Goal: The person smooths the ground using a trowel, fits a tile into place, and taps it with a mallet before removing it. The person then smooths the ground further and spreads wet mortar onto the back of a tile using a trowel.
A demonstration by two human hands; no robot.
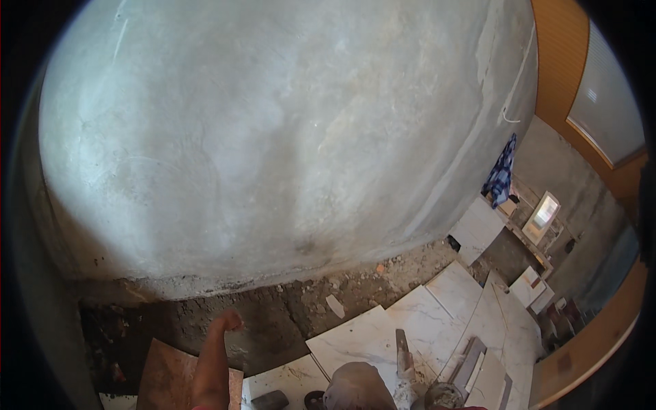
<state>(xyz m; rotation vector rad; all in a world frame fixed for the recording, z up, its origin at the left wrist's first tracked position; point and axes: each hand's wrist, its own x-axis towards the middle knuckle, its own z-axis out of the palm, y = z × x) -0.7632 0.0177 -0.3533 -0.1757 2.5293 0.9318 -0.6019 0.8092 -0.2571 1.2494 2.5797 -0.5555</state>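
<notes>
My left hand [234, 320] reaches out over the dark, damp-looking strip of bare floor [273, 321] along the foot of the wall. Its fingers look curled in and closed. Whatever they hold, if anything, is too small to make out. Under my left forearm lies a reddish-brown square slab [164, 376], like the back of a tile. White marble-patterned floor tiles [362, 338] border the bare strip on the right. My right hand is not in view.
A bare grey plastered wall [273, 150] rises ahead. To the right are a flat tool [404, 352], a bowl of grey mix [445, 395] and stacked tile pieces [486, 383]. A dark cylinder [270, 400] sits by my knee [359, 386]. A checked cloth [501, 174] hangs farther off.
</notes>
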